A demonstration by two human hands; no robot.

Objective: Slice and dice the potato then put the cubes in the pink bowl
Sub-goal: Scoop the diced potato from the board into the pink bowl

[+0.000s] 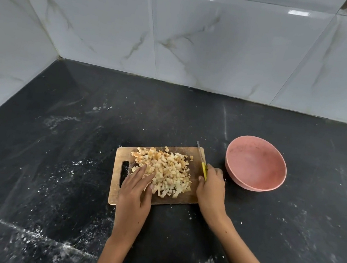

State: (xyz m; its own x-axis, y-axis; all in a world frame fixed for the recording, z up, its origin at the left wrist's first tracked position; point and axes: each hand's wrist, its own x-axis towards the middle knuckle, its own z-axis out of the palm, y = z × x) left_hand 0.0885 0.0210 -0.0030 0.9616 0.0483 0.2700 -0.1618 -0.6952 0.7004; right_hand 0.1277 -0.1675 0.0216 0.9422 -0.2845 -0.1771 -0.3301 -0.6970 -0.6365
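Nearest to me, my two forearms reach up from the near edge of the dark surface [55,137] toward the wooden cutting board [182,201], which lies near the middle of the surface with its handle slot on the left. My left hand [136,189] lies flat on the left part of the board, fingers straight and held close together, their tips touching the left side of the heap of potato cubes [165,171]. The cubes are piled across the middle of the board, pale with some browner pieces toward the far left of the heap. My right hand [211,187] sits at the right edge of the board, its fingers curled round the yellow handle of the knife [202,160]; the blade points away from me, along the board's right side, just beside the heap. To the right of the board, near but not touching it, stands the pink bowl [256,164], upright, with no cubes in it. White specks and smears dot the surface around the board. Marbled white wall tiles [204,35] rise along the far and left edges of the surface.
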